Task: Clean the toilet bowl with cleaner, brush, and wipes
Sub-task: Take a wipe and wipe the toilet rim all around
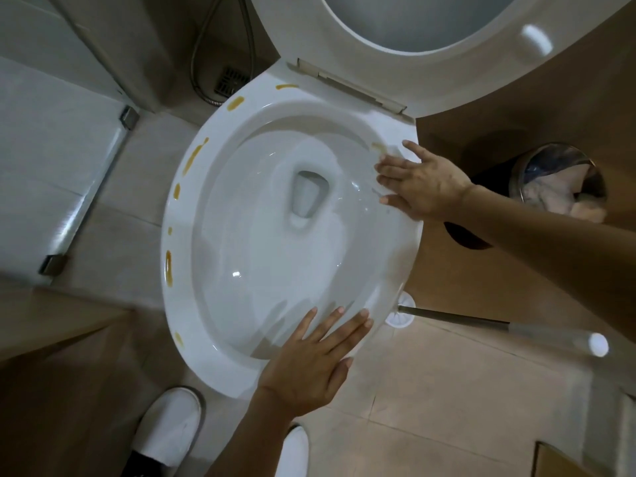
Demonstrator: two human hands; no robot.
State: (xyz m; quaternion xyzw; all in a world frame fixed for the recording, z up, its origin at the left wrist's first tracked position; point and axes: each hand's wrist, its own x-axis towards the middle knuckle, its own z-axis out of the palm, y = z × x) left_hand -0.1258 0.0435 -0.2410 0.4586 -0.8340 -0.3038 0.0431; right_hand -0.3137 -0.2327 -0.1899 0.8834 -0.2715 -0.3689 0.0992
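A home bathroom: a white toilet bowl (285, 218) with its seat (430, 53) raised stands on a beige tiled floor (447, 390), beside a floor drain (230, 80), a shower hose (203, 46) and a lined waste bin (559, 182).

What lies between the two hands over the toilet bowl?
In the head view, only bare white bowl rim and inner wall run between the left hand and right hand. No wipe or tool lies there; the brush sits outside, on the floor.

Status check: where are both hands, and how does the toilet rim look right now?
Left hand open, flat on the white ceramic toilet bowl front rim. Right hand open on the right rim. Yellow-brown streaks along the left rim. No tool held.
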